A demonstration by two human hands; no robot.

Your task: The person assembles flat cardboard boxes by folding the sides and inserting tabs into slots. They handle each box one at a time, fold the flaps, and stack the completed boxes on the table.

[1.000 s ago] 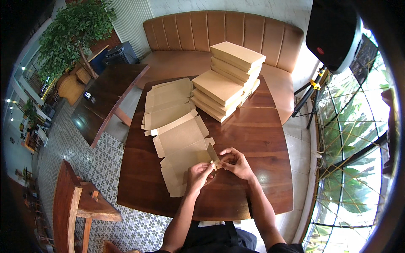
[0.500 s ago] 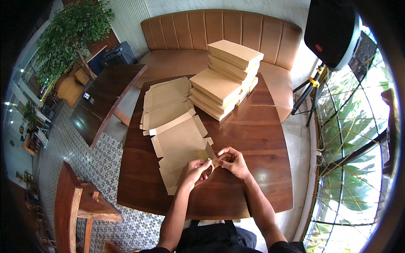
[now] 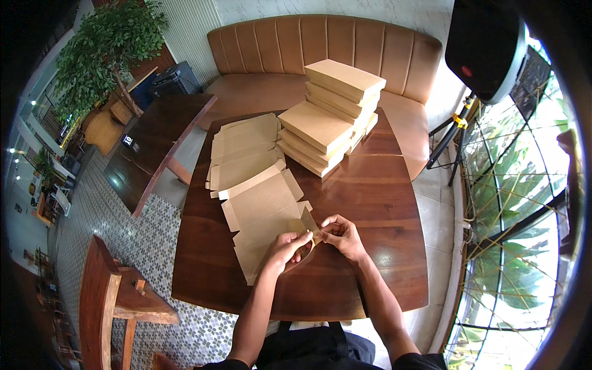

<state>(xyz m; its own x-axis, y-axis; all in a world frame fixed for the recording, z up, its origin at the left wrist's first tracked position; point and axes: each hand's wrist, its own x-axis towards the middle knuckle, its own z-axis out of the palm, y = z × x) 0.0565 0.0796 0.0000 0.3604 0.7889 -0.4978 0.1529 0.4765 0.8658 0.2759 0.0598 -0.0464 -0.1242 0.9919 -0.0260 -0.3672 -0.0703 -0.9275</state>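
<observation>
The brown cardboard blank lies opened out on the table in front of me, its near right edge bent up between my two hands. A second ago the side flap just beyond my fingertips stood out as a taller, narrow face; now it shows lower. Against half a second ago I see hardly any change: both my hands keep to the same corner, and the boxes behind have stayed put.

My left hand reaches over the near panel, thumb and forefinger pinched together on the raised edge, the other fingers curled beneath. My right hand comes from the other side, its thumb and forefinger closed on the same edge just beside my left fingertips. Most of the blank spreads left of my grip and away from me, its far panel flat and well clear of my fingers.

Beyond that far panel, more flat blanks lie overlapped on the wooden table. To their right rises a stack of closed cardboard boxes in two uneven heights. Behind the table curves a brown padded bench; a black speaker stands at the far right.
</observation>
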